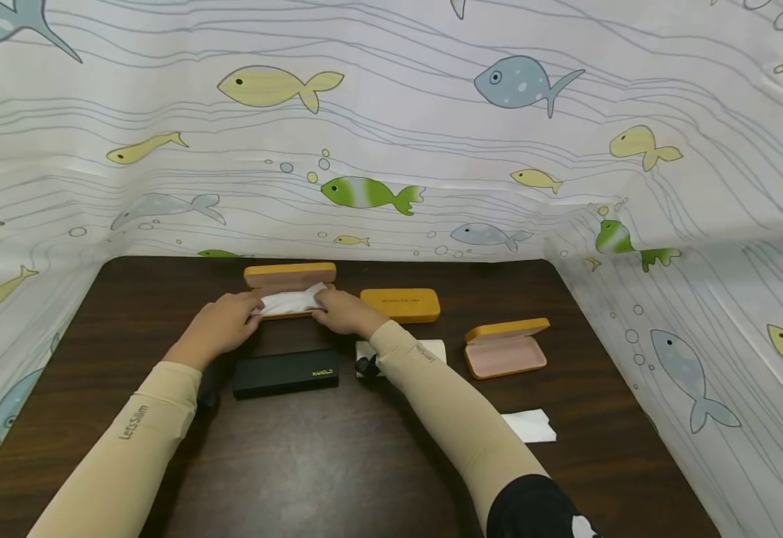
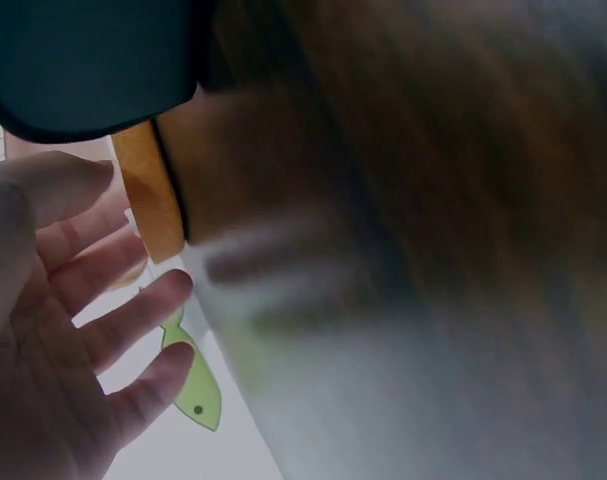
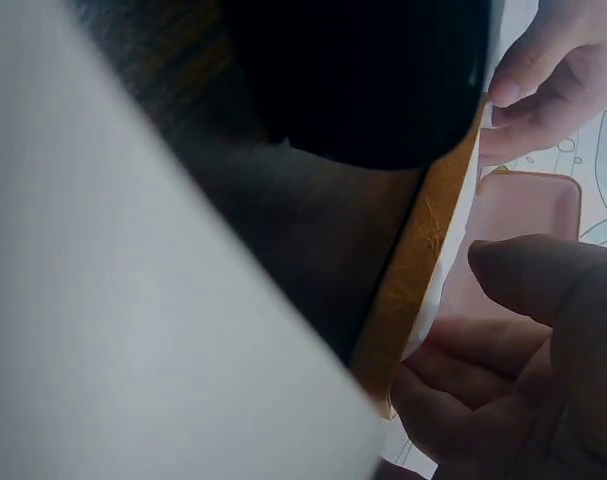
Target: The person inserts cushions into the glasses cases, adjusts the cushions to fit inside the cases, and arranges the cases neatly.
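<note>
An orange glasses case [image 1: 290,270] with a pink lining stands with its lid raised at the back of the table. A crumpled white cloth [image 1: 291,302] lies in its lower half. My left hand [image 1: 228,320] is at the case's left end, fingertips at the cloth's edge. In the left wrist view, its fingers [image 2: 133,325] spread beside the orange rim. My right hand [image 1: 346,311] rests at the right end, thumb over the cloth. The right wrist view shows that thumb [image 3: 543,275] apart from the fingers, which bend at the case's end.
A closed yellow-orange case [image 1: 400,305] stands to the right, and another open case [image 1: 506,355] with pink lining farther right. A long black box [image 1: 286,372] lies in front. A white item [image 1: 432,350] is partly behind my right forearm; a white sheet [image 1: 530,426] lies farther right.
</note>
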The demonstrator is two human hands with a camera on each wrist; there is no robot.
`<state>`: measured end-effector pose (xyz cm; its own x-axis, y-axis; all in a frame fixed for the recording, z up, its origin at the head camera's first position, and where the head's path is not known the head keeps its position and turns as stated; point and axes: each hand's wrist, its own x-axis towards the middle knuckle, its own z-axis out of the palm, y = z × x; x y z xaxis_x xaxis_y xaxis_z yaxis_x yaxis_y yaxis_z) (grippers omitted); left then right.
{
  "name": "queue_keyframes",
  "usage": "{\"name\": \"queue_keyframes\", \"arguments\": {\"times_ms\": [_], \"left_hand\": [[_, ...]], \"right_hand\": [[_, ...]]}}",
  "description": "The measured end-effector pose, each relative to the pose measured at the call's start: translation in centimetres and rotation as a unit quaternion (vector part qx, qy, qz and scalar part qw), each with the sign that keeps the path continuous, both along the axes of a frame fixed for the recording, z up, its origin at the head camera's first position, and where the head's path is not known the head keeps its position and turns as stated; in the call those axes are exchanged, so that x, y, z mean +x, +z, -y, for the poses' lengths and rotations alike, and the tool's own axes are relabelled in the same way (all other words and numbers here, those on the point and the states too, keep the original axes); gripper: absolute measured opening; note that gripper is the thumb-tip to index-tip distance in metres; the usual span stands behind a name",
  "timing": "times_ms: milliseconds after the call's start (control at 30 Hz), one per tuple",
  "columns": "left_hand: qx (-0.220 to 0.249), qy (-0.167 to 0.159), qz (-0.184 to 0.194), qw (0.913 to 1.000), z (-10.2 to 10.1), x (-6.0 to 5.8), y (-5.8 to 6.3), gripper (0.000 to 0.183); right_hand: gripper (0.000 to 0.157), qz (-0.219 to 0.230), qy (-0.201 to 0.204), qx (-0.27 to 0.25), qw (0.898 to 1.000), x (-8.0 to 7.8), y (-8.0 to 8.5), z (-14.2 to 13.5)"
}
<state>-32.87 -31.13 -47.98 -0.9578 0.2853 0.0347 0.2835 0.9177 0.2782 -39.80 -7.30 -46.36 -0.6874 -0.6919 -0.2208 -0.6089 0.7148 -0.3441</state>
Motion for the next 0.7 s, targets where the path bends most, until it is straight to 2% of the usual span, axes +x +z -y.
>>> {"name": "queue_keyframes", "arguments": {"times_ms": [133, 200, 300, 367, 467, 567, 633, 700], "left_hand": [[-0.001, -0.002, 0.016, 0.9999, 0.0, 0.1, 0.5, 0.031], [0.008, 0.002, 0.016, 0.9998, 0.1, 0.2, 1.1, 0.033], [0.036, 0.019, -0.002, 0.9992, 0.4, 0.1, 2.5, 0.034], [0.060, 0.032, -0.020, 0.9975, 0.6, -0.1, 3.5, 0.035], [0.076, 0.047, -0.045, 0.9950, 0.8, -0.4, 4.8, 0.035], [0.067, 0.054, -0.063, 0.9943, 0.8, -0.9, 5.5, 0.037], [0.055, 0.054, -0.067, 0.9948, 0.8, -1.2, 5.5, 0.042], [0.042, 0.044, -0.050, 0.9969, 0.8, -1.5, 5.1, 0.050]], "right_hand": [[0.022, -0.020, -0.002, -0.006, 1.000, 0.1, 0.1, -0.2], [0.029, -0.031, -0.010, -0.009, 0.999, 0.2, 0.5, -0.3], [0.040, -0.057, -0.032, -0.022, 0.998, 0.4, 1.7, -0.5], [0.039, -0.085, -0.048, -0.044, 0.994, 0.3, 2.7, -0.6], [0.031, -0.147, -0.075, -0.095, 0.982, 0.0, 4.0, -0.7], [0.029, -0.181, -0.101, -0.151, 0.966, -0.5, 4.9, -0.7], [0.031, -0.177, -0.112, -0.166, 0.964, -0.8, 5.1, -0.6], [0.037, -0.143, -0.110, -0.148, 0.972, -1.0, 4.8, -0.5]]}}
